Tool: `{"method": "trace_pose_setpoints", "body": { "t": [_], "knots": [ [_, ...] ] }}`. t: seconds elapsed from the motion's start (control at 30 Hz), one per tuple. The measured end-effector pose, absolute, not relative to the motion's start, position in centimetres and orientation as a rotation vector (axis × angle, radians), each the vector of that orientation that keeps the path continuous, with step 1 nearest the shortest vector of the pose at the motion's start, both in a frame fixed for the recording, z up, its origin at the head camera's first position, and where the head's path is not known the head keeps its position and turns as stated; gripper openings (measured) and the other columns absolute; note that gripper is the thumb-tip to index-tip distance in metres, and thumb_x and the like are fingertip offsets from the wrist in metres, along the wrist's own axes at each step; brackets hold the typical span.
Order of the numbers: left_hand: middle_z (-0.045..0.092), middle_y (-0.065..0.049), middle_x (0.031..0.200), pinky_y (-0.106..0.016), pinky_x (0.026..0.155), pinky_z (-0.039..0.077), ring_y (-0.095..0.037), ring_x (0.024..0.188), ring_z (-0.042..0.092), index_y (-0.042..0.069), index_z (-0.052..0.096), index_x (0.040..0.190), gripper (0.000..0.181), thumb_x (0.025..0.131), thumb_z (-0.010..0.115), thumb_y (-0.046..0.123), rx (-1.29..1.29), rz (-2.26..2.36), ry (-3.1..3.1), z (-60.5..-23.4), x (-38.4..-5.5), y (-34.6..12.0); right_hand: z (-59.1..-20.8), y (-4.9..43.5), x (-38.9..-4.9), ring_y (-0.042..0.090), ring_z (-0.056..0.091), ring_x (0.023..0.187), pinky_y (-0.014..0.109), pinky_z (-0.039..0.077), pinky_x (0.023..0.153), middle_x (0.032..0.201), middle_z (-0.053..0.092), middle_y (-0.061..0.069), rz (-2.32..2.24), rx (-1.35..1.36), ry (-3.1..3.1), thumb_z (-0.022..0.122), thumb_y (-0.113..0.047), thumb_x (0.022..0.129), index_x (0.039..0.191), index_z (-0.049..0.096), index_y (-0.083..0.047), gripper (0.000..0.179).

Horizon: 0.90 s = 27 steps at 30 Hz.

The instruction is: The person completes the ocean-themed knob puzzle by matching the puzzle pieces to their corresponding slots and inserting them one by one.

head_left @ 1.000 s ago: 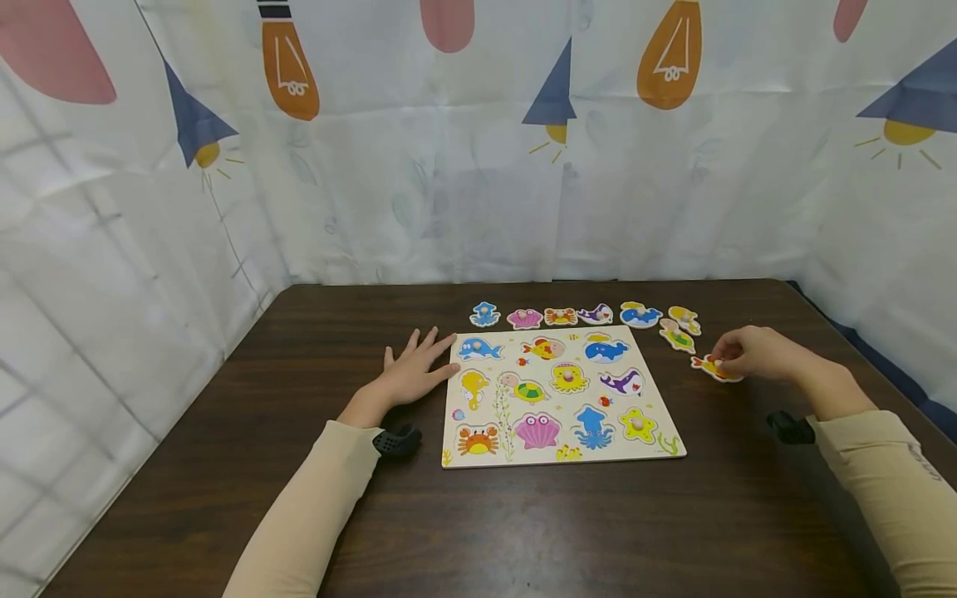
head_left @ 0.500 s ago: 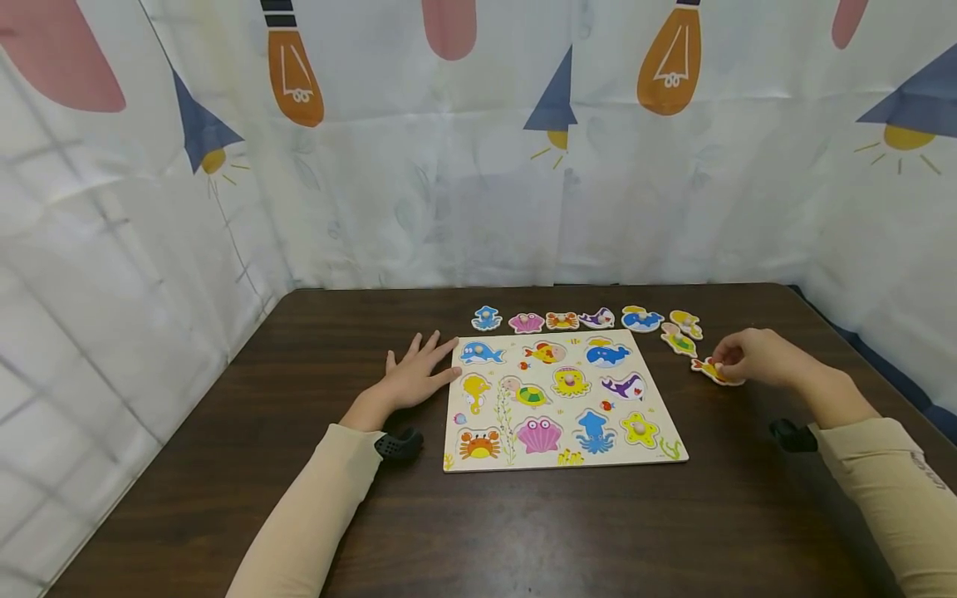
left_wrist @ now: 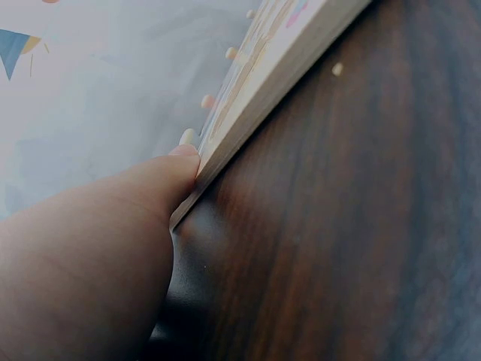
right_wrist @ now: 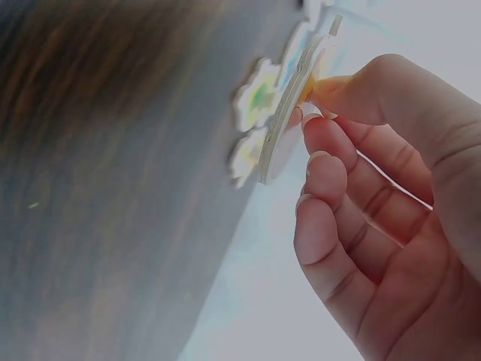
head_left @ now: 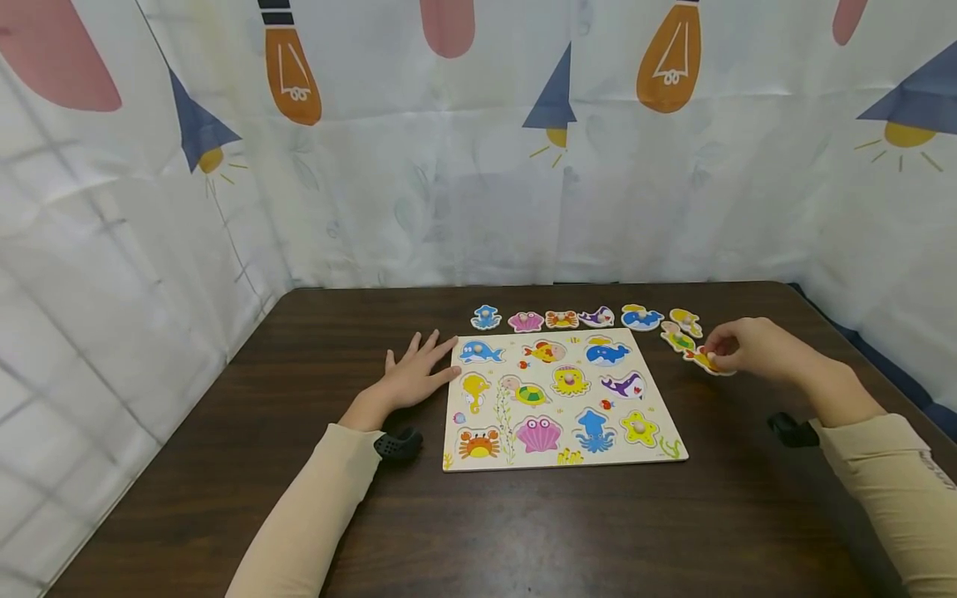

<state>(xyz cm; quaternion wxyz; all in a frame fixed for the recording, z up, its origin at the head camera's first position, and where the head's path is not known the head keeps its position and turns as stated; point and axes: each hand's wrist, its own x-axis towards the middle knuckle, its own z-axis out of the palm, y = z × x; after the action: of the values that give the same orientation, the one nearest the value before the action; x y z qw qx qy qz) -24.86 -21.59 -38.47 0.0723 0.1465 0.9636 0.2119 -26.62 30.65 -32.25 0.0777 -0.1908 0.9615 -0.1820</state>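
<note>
My right hand (head_left: 758,349) pinches the knob of a red-and-yellow fish puzzle piece (head_left: 701,361) between thumb and fingertips. In the right wrist view the fish piece (right_wrist: 282,131) stands tilted edge-on, close in front of other pieces. The fish overlaps the turtle piece (head_left: 676,336) in the head view. My left hand (head_left: 404,380) lies with spread fingers at the left edge of a sea-animal puzzle board (head_left: 516,463). Its thumb (left_wrist: 180,162) touches the board's side in the left wrist view. Knobs stand on the board's dolphin (head_left: 481,351), octopus (head_left: 570,380) and starfish (head_left: 639,427).
Behind the board lie loose pieces in a row: squid (head_left: 486,317), shell (head_left: 526,322), crab (head_left: 561,320), purple whale (head_left: 596,317) and blue whale (head_left: 641,317). A yellow piece (head_left: 685,321) sits beside the turtle. A patterned curtain (head_left: 478,208) stands behind the dark table (head_left: 478,540).
My right hand has moved the fish piece a little left and away from me, up against the turtle in view. The left hand and the board have stayed in place.
</note>
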Motion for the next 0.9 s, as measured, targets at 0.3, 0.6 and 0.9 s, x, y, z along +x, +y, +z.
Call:
{"method": "trace_pose_setpoints", "body": {
  "t": [0.3,0.6,0.9],
  "knots": [
    [0.007,-0.018,0.17,-0.078,0.11,-0.008,-0.045,0.154,-0.003,0.021,0.023,0.166,0.071,0.107,0.049,0.051,0.437,0.642,2.893,-38.2,-24.7,-21.5,-30.7,28.5,-26.2,0.018,0.059,0.077,0.039,0.054,0.068,0.086,0.067,-0.001,-0.519,-0.705,2.926,0.074,-0.003,0.089,0.097,0.073,0.001,0.009],
    [0.007,-0.018,0.17,-0.078,0.109,-0.007,-0.045,0.154,-0.003,0.02,0.024,0.166,0.071,0.107,0.048,0.051,0.441,0.636,2.892,-38.1,-24.8,-21.4,-29.4,26.2,-25.8,0.018,0.057,0.077,0.035,0.052,0.065,0.088,0.066,0.0,-0.552,-0.783,2.94,0.076,-0.003,0.09,0.099,0.073,0.0,0.009],
    [0.007,-0.018,0.17,-0.078,0.109,-0.008,-0.045,0.154,-0.004,0.021,0.023,0.166,0.072,0.106,0.048,0.053,0.442,0.636,2.895,-38.4,-24.9,-21.6,-28.6,24.1,-25.9,0.018,0.055,0.072,0.032,0.051,0.06,0.086,0.064,-0.001,-0.561,-0.82,2.909,0.074,-0.004,0.091,0.101,0.074,-0.002,0.01]
  ]
}}
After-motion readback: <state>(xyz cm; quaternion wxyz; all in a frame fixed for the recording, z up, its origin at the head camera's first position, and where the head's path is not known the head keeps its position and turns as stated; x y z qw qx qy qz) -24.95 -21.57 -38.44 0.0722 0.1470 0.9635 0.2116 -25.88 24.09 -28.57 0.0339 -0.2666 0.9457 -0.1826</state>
